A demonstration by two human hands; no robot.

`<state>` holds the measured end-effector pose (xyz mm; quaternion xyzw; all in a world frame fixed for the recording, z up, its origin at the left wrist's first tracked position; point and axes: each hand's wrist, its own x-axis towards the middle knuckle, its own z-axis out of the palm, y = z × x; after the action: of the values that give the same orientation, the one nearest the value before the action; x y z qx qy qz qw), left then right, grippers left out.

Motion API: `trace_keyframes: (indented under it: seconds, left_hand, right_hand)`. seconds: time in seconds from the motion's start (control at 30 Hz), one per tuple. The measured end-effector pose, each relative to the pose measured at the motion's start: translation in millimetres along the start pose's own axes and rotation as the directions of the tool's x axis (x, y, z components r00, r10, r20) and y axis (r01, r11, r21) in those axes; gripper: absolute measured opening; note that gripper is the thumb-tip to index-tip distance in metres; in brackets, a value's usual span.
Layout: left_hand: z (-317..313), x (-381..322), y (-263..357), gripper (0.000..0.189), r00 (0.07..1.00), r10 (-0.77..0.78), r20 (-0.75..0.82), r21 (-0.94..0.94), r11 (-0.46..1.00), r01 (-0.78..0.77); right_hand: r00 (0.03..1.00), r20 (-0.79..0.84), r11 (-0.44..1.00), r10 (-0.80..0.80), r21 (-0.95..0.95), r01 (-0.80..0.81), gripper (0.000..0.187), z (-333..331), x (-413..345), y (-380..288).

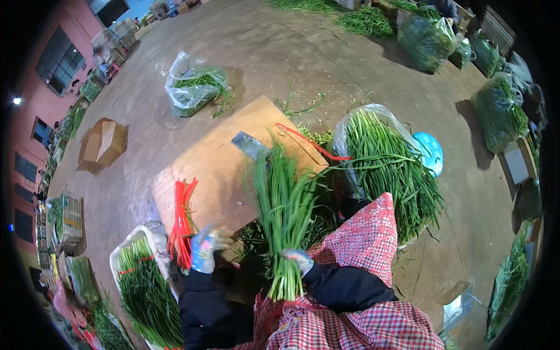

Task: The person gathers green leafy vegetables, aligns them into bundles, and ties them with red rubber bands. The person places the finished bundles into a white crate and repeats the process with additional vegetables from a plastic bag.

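Observation:
My right hand (299, 261), in a patterned glove, grips a bunch of garlic chives or similar long greens (284, 201) near its pale stem ends. The leafy end points away from me, over the near edge of a wooden board (210, 179). My left hand (210, 247), gloved and blurred by motion, is beside a bundle of red ties (181, 218) at the board's left side; whether it holds anything is unclear. A broad metal cleaver blade (250, 145) lies on the board, partly behind the leaves. A single red tie (310, 142) lies across its right edge.
Right of the board stands a clear plastic bag (339, 142) packed with loose greens (385, 153), beside a blue plastic stool (431, 151). A white foam box (116, 262) with tied bunches is at left. Ahead are a plastic bag of trimmings (192, 98) and a cardboard box (103, 144).

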<state>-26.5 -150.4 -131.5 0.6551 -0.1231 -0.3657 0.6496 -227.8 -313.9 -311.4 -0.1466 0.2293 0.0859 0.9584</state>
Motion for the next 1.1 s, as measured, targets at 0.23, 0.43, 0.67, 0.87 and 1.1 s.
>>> trace_keyframes:
  seconds: [0.23, 0.43, 0.67, 0.87, 1.1]
  left_hand:
    - [9, 101, 82, 0.043, 0.918, 0.318, -0.237, 0.21, 0.939, -0.271]
    - [47, 220, 69, 0.027, 0.962, 0.246, -0.119, 0.371, 0.91, -0.186]
    - [153, 369, 2, 0.045, 0.932, -0.277, -0.233, 0.671, 0.648, 0.361]
    - [192, 411, -36, 0.057, 0.958, -0.128, -0.257, 0.936, 0.216, 0.279]
    - [167, 417, -60, 0.033, 0.936, -0.042, -0.349, 0.85, 0.406, 0.335]
  right_hand:
    - [0.935, 0.314, 0.962, -0.166, -0.158, 0.224, 0.061, -50, 25, 74]
    - [0.912, 0.316, 0.957, -0.263, -0.038, 0.289, 0.057, 67, -104, -94]
    - [0.814, 0.274, 0.843, -0.512, 0.341, 0.416, 0.083, 9, -114, -114]
    - [0.722, 0.338, 0.754, -0.604, 0.536, 0.38, 0.085, -1, -97, -125]
    - [0.7, 0.379, 0.756, -0.605, 0.549, 0.357, 0.086, 5, -104, -125]
